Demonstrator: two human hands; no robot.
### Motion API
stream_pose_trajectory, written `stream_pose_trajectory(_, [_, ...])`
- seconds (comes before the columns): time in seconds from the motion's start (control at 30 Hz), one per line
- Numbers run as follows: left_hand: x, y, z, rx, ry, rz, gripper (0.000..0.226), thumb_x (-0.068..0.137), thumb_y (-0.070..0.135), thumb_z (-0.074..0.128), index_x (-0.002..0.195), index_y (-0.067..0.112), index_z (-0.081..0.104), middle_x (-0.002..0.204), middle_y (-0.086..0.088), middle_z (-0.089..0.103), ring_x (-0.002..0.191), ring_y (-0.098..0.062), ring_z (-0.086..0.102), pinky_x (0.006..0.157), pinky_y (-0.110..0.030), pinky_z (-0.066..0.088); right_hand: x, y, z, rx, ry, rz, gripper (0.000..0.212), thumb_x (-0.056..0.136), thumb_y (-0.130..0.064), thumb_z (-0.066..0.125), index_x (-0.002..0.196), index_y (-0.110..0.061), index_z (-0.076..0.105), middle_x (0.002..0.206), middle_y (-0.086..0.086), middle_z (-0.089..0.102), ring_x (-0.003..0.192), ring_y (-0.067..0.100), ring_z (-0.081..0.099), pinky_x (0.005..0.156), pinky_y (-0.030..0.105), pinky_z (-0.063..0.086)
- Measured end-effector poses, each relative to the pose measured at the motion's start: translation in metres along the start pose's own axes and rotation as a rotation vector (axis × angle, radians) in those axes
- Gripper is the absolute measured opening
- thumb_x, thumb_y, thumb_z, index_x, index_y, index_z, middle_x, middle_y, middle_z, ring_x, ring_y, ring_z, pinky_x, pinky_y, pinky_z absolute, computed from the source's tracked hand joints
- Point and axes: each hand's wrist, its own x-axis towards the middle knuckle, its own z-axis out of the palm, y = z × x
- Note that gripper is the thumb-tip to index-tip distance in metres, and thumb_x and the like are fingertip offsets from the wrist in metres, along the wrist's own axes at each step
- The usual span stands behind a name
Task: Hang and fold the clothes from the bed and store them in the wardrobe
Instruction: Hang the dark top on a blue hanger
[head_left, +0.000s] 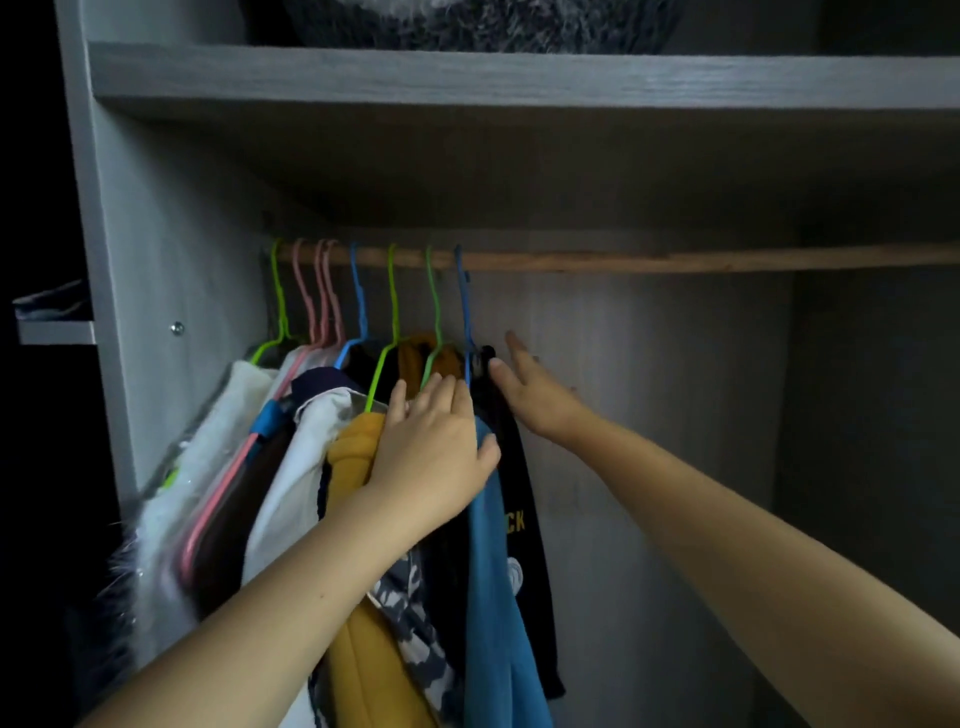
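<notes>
Both arms reach into the wardrobe (156, 218). The clothes (358, 467) hang bunched at the left end of the wooden rail (623, 260), on green, pink and blue hangers (358, 296). The left hand (434, 452) lies flat on the yellow top (353, 452) and the blue top (493, 571), its grip wide, fingers straight, thumb on the blue cloth. The right hand (535, 389) is wide too, fingers stretched out, just beside the black top (514, 467) at the end of the row. A shelf (519, 78) sits above the rail with a fluffy grey thing (467, 23) on it.
</notes>
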Motion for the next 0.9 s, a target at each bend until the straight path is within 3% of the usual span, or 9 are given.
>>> stream_pose_trajectory(0.07, [-0.013,0.002,0.002,0.043,0.117,0.066,0.067,0.098,0.046,0.032,0.152,0.013,0.011,0.160,-0.008,0.011,0.148,-0.021,0.003,0.117,-0.045,-0.006,-0.020,0.022,-0.010,-0.071,0.092,0.053,0.060,0.103,-0.044,0.028,0.154,-0.022,0.008,0.160,0.004,0.018,0.147,0.022,0.013,0.115,0.047,0.009])
stream_pose_trajectory(0.13, [-0.025,0.015,0.004,0.041,0.235,0.177,0.061,0.096,0.040,0.041,0.149,0.014,0.027,0.157,-0.012,0.022,0.147,-0.024,0.012,0.117,-0.047,-0.005,-0.043,0.043,-0.020,-0.204,0.137,0.133,0.058,0.102,-0.045,0.028,0.154,-0.026,0.009,0.161,0.000,0.015,0.148,0.020,0.010,0.114,0.057,0.004])
stream_pose_trajectory(0.2, [-0.033,0.036,0.009,0.025,0.250,0.272,0.052,0.094,0.034,0.045,0.142,0.015,0.039,0.153,-0.012,0.031,0.145,-0.025,0.019,0.117,-0.047,-0.004,-0.070,0.061,-0.025,-0.314,0.146,0.189,0.057,0.102,-0.043,0.029,0.153,-0.027,0.010,0.161,-0.001,0.015,0.148,0.020,0.008,0.113,0.060,0.000])
stream_pose_trajectory(0.3, [-0.050,0.071,0.034,-0.003,0.148,0.337,0.046,0.095,0.031,0.041,0.139,0.017,0.040,0.149,-0.009,0.036,0.143,-0.022,0.022,0.117,-0.047,-0.002,-0.124,0.092,-0.027,-0.406,0.136,0.254,0.057,0.101,-0.041,0.033,0.153,-0.027,0.013,0.161,-0.003,0.014,0.149,0.018,0.004,0.113,0.062,-0.003])
stream_pose_trajectory(0.43, [-0.079,0.128,0.072,-0.167,-0.014,0.408,0.042,0.094,0.029,0.044,0.134,0.018,0.046,0.132,-0.005,0.051,0.128,-0.024,0.043,0.114,-0.050,0.014,-0.212,0.140,-0.034,-0.518,0.095,0.402,0.055,0.100,-0.035,0.038,0.151,-0.024,0.020,0.160,-0.004,0.013,0.149,0.017,0.002,0.113,0.061,-0.002])
stream_pose_trajectory(0.53, [-0.106,0.176,0.100,-0.279,-0.167,0.458,0.040,0.094,0.030,0.042,0.132,0.019,0.044,0.127,-0.004,0.053,0.116,-0.028,0.051,0.103,-0.045,0.032,-0.284,0.168,-0.041,-0.496,0.066,0.560,0.046,0.098,-0.030,0.043,0.143,-0.022,0.039,0.152,0.004,0.034,0.141,0.023,0.028,0.114,0.051,0.021])
stream_pose_trajectory(0.6, [-0.132,0.205,0.120,-0.369,-0.266,0.487,0.041,0.095,0.029,0.042,0.134,0.020,0.043,0.128,-0.004,0.054,0.112,-0.029,0.054,0.095,-0.039,0.037,-0.336,0.181,-0.039,-0.467,0.026,0.666,0.035,0.096,-0.026,0.042,0.128,-0.019,0.055,0.134,0.008,0.053,0.125,0.028,0.048,0.101,0.041,0.042])
stream_pose_trajectory(0.73, [-0.209,0.263,0.152,-0.559,-0.397,0.610,0.040,0.093,0.024,0.045,0.133,0.021,0.050,0.122,-0.002,0.059,0.111,-0.025,0.056,0.094,-0.033,0.037,-0.450,0.195,-0.036,-0.472,0.004,0.855,0.024,0.096,-0.026,0.040,0.106,-0.016,0.060,0.113,0.010,0.061,0.107,0.032,0.057,0.079,0.035,0.047])
stream_pose_trajectory(0.9, [-0.289,0.351,0.144,-0.669,-0.501,0.792,0.039,0.094,0.023,0.045,0.132,0.022,0.050,0.122,0.001,0.059,0.114,-0.020,0.054,0.096,-0.033,0.038,-0.604,0.191,-0.083,-0.501,0.148,1.114,0.033,0.098,-0.027,0.041,0.123,-0.016,0.059,0.122,0.009,0.059,0.114,0.031,0.055,0.088,0.036,0.047])
